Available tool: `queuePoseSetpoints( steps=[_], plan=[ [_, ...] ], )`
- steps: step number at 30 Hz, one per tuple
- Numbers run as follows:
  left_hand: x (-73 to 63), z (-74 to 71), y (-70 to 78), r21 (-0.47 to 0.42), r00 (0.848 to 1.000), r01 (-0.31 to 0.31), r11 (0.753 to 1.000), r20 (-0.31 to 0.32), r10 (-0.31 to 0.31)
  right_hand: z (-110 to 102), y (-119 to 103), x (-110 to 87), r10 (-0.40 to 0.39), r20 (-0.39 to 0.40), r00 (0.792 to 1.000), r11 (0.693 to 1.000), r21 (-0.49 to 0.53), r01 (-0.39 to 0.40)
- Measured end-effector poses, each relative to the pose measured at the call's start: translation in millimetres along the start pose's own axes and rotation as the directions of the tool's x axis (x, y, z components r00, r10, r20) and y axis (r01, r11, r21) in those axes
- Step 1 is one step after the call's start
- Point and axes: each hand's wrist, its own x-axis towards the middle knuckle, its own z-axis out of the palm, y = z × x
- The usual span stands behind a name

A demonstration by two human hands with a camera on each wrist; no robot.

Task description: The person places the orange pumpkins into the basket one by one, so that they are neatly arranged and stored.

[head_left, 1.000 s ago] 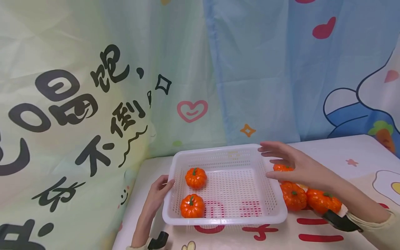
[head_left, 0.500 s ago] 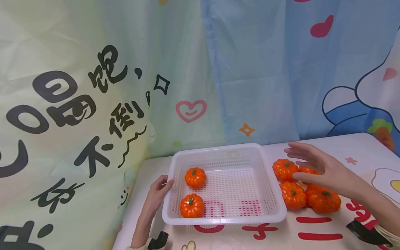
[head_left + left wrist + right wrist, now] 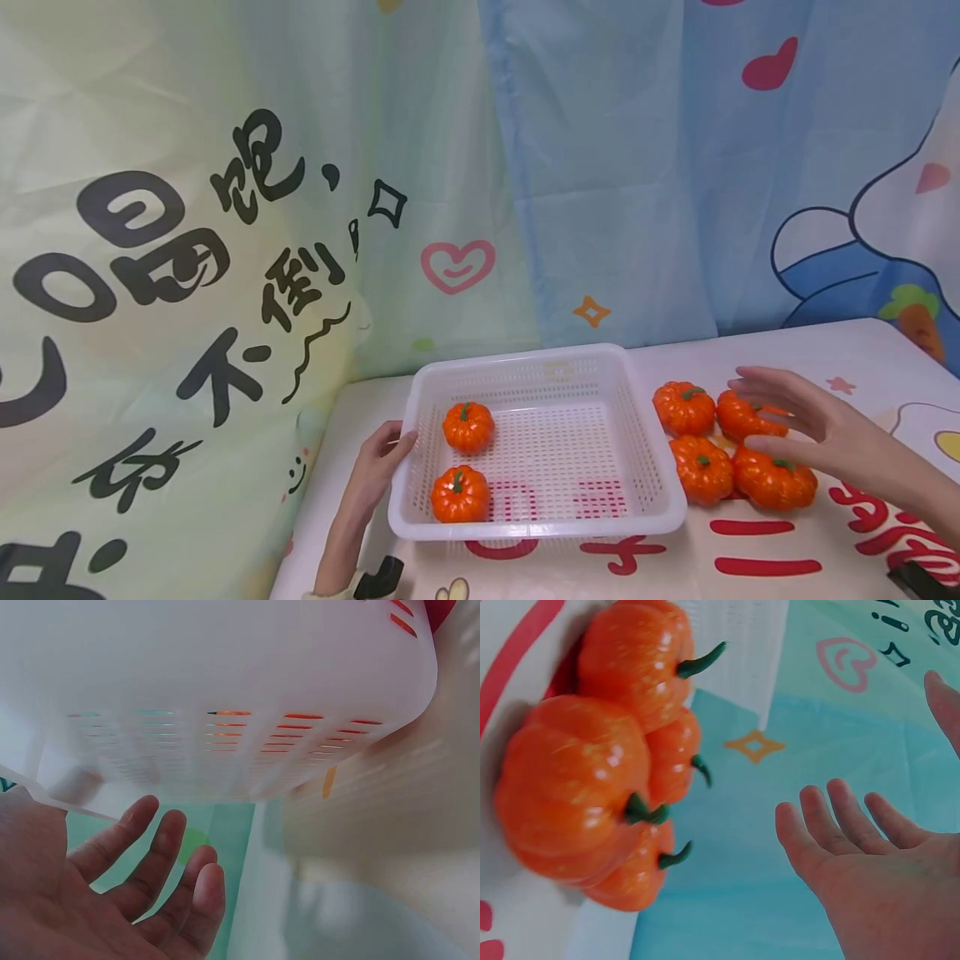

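Note:
A white plastic basket [image 3: 555,450] with a slotted floor sits mid-table, with two small orange pumpkins [image 3: 468,427] inside at its left. My left hand [image 3: 381,458] holds the basket's left rim, thumb over the edge. In the left wrist view the fingers [image 3: 161,855] spread outside the basket wall. To the right of the basket several more pumpkins [image 3: 701,471] with green stems are grouped together. My right hand [image 3: 825,421] hovers over the right side of that group, fingers extended and nothing held. In the right wrist view, the pumpkins [image 3: 577,787] are apart from this hand.
A printed cloth with red characters [image 3: 765,567] covers the table. Behind the table hangs a patterned curtain [image 3: 600,208], close to the basket's back edge. More black lettering [image 3: 292,283] marks the pale curtain on the left.
My right hand has moved from above the basket's right rim rightward to over the grouped pumpkins, uncovering those nearest the basket. The left hand and basket have stayed in place.

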Motion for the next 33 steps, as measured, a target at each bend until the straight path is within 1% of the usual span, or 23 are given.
queuePoseSetpoints(
  steps=[1, 10, 17, 21, 25, 30, 33],
  plan=[
    [2.4, 0.2, -4.5, 0.001, 1.0, 0.003, 1.0, 0.0, -0.003, 0.0, 1.1, -1.5, 0.008, 0.003, 1.0, 1.0, -0.003, -0.008],
    [1.0, -1.4, -1.3, -0.008, 1.0, -0.009, 1.0, 0.005, 0.009, 2.4, 22.0, -10.4, 0.076, 0.024, 0.997, 0.996, -0.054, -0.075],
    [2.6, -0.7, -3.3, -0.003, 1.0, 0.0, 1.0, 0.001, 0.0, 1.0, 42.9, -15.8, 0.131, 0.031, 0.991, 0.984, -0.126, -0.127],
    [3.0, 0.6, -3.3, -0.008, 1.0, 0.014, 1.0, -0.002, -0.014, -0.8, 55.1, -17.8, 0.19, 0.078, 0.979, 0.975, -0.135, -0.178],
    [1.7, 1.2, 0.0, 0.003, 1.0, 0.019, 1.0, -0.005, -0.019, 0.3, 68.3, -20.4, 0.233, 0.12, 0.965, 0.967, -0.133, -0.217],
    [2.5, 0.8, -1.7, -0.004, 1.0, 0.017, 1.0, -0.003, -0.017, 5.3, 81.4, -22.1, 0.279, 0.145, 0.949, 0.956, -0.135, -0.261],
    [3.1, 0.0, -3.1, -0.017, 1.0, 0.012, 1.0, 0.004, -0.012, 9.0, 85.8, -22.0, 0.303, 0.157, 0.94, 0.947, -0.156, -0.279]
  ],
)
